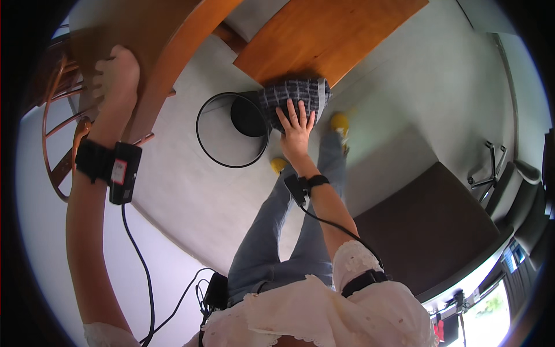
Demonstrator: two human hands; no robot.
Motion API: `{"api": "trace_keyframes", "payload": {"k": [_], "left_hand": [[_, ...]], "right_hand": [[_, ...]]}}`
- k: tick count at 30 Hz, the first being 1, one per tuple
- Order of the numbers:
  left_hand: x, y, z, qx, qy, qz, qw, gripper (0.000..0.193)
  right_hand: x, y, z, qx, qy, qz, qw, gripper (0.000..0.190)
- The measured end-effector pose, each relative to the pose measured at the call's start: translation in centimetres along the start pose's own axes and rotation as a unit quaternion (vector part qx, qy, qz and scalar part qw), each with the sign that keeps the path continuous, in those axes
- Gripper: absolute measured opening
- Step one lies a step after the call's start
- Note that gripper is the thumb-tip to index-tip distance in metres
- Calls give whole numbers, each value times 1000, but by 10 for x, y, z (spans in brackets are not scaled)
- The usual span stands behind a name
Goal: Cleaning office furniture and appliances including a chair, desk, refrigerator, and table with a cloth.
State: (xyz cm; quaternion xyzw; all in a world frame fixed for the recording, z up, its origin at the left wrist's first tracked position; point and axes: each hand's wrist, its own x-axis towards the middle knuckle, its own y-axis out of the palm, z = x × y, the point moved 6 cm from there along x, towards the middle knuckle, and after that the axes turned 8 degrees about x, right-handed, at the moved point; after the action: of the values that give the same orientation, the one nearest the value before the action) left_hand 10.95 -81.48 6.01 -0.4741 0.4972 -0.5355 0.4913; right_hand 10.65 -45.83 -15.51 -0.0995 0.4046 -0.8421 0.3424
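Note:
My right hand [297,130] lies spread over a dark checked cloth [289,92], holding it at the near end of an orange-brown wooden surface [321,39]. The cloth is bunched, with a pale strip along its right side. Its underside is hidden. Off to the left, my left hand [116,78] rests on a brown wooden tabletop [143,30]. Its fingers are apart and bent, with nothing visible in them.
Left of the cloth is a thin black ring [197,130] with a dark round part [248,116] inside; what it belongs to is unclear. A wooden chair [47,143] stands at far left. A dark panel [425,230] and a wheeled chair base [490,173] are at right. Cables run along both arms.

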Motion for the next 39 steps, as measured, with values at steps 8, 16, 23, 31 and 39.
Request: {"api": "trace_keyframes", "payload": {"k": [8,16,23,31,39], "left_hand": [[29,-16,32,-24,0,7,1000,63],[63,-28,121,-70,24,-133,988,58],[0,-53,337,-508,381,89,767,60],[246,67,679,-384,262,49,884,58],[423,82,786,-185,276,-80,940,77]], "right_hand": [[-61,1,43,533,399,1,746,31],[-30,-132,243,727,204,-95,649,36],[-25,-89,446,422,-116,20,899,46],[73,183,584,-227,-230,178,929,58],[242,318,669,-316,-215,50,923,70]]}}
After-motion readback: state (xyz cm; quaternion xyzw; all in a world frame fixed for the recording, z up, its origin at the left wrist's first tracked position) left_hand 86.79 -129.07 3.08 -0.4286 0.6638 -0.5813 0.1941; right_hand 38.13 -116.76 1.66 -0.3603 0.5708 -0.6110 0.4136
